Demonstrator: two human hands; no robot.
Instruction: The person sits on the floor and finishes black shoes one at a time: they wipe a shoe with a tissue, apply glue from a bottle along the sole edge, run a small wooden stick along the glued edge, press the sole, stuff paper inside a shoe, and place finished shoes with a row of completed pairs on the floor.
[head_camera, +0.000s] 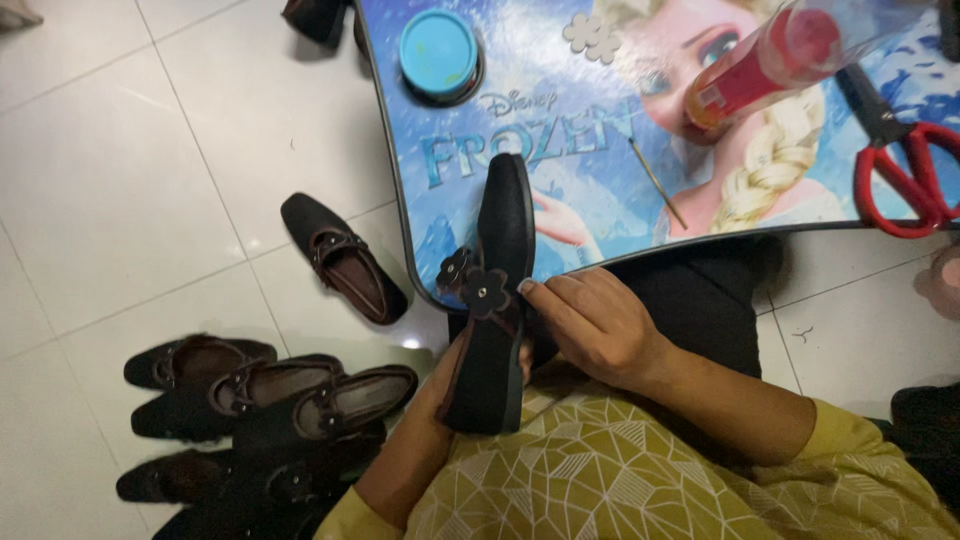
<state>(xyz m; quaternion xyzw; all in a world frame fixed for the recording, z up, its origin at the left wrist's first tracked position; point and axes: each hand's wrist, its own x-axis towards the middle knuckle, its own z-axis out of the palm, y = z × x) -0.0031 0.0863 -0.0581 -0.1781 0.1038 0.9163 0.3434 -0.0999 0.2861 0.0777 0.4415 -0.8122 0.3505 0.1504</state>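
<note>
I hold a black shoe (497, 300) upright on my lap, its toe resting against the near edge of the low picture-printed table (600, 215). My left hand (452, 385) comes up from below and is mostly hidden behind the shoe; it seems to grip the heel end, though I cannot see the fingers closing. My right hand (595, 325) is curled, fingertips pinching at the dark flower ornament (480, 288) that sits on the strap across the shoe's upper.

To do this well, I judge that I should keep the shoe braced against the table edge so it cannot twist, and press the flower flat and centred on the strap with even finger pressure, not from one petal alone. Steadying my right wrist on my thigh would help.

On the table lie a round blue lid (441, 55) at the far left, a red-filled clear bottle (770, 60) on its side, a thin stick (657, 183) and red-handled scissors (905, 165) at the right. More dark shoes (260, 400) sit clustered on the white floor to my left, one shoe (343, 258) alone nearer the table.
</note>
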